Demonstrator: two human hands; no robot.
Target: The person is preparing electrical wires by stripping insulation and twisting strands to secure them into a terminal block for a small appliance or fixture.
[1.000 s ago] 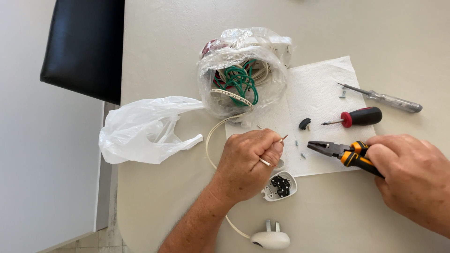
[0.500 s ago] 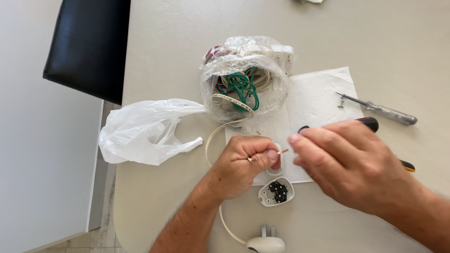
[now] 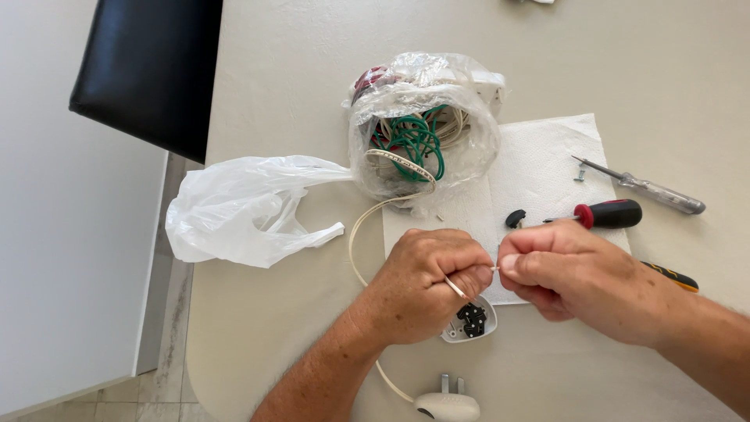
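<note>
Pinching a thin wire end between both hands over the worktop (image 3: 297, 328).

My left hand (image 3: 426, 285) has its grip clamped on the white cable (image 3: 358, 234); my right hand (image 3: 578, 277) nips the wire tip (image 3: 494, 268) just beside it. Below them lies the open plug base (image 3: 469, 320), near the white plug cover (image 3: 447, 405); the red-handled screwdriver (image 3: 608, 213) rests on the paper towel (image 3: 539, 168).

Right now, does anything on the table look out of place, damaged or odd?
Only the plug looks odd: it lies in two parts. Its open base shows dark fittings under the left hand, and the pinned cover sits apart at the table edge. Both hands pinch the white cable's bared end; the right hand holds its tip. Nothing is spilled.
</note>
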